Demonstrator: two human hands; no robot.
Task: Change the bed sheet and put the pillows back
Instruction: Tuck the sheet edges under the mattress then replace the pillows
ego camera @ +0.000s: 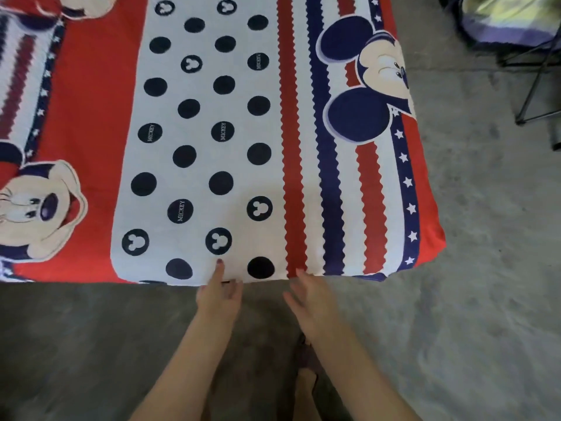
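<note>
Bare forearms, dark-painted thumbnail (219, 261)

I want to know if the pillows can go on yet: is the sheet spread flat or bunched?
Spread: the sheet lies smooth to the near edge, where both hands touch it.

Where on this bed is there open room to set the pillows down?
The whole printed sheet lies flat and bare, from the dotted white band to the striped right edge. Only the near edge is taken, where both hands touch it.

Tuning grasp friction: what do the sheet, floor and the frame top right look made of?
Bed sheet: printed woven fabric, matte, probably cotton; it drapes softly over the edges.
Floor: bare concrete, grey, mottled, rough.
Folding frame: thin dark tubes, likely painted metal.
</note>
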